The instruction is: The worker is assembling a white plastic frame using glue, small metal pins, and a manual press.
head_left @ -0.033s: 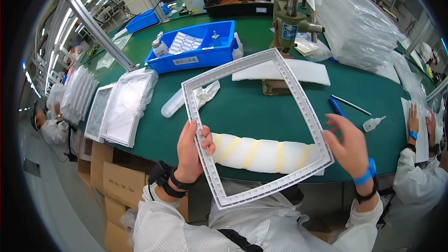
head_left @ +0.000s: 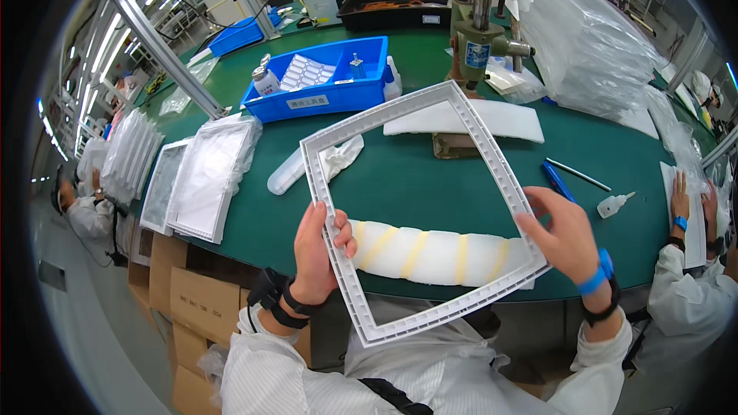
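A white plastic rectangular frame with a ribbed rim is held up, tilted, above the table's near edge. My left hand is closed around its left side, fingers curling through the opening. At the right side is my right hand, fingers bent and apart, its thumb tip against or just over the rim; whether it touches is hard to tell. Below the frame, partly seen through its opening, lies a white foam pad wrapped with yellow bands. A translucent bottle and crumpled white cloth lie behind the left side.
A blue bin with bottles stands beyond, near a green press and white foam strip. A blue pen, thin rod and small dropper bottle lie right. Bagged frames lean left. A co-worker's hands are far right.
My right hand has moved left, bringing its thumb and fingers to the frame's right side. The left hand and the frame stay almost where they were.
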Tool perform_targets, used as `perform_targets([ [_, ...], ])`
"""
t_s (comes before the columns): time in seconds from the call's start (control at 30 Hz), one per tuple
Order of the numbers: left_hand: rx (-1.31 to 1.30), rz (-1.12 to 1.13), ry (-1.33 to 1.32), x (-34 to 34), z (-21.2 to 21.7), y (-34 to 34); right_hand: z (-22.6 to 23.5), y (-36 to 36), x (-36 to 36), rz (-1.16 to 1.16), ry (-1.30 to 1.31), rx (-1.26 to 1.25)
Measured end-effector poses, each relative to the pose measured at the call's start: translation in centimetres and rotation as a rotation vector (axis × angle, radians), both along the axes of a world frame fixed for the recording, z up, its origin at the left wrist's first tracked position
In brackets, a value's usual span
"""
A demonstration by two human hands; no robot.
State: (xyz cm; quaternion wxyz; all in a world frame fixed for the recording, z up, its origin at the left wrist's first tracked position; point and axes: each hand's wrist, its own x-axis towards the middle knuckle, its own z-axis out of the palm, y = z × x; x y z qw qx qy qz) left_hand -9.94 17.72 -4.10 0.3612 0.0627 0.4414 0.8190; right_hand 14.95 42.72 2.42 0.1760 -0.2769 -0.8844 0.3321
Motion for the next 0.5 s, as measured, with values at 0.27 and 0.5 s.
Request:
perform_targets([
  [0.27, -0.009, -0.119, -0.005, 4.3, 0.9, -3.0, -0.6, 6.6, -5.8, 0.206, -0.155, -0.108],
  [0.5, 0.13, -0.707, -0.114, 5.5, 0.7, -3.9, -2.1, 13.2, -10.1, 0.214, -0.123, 0.1],
])
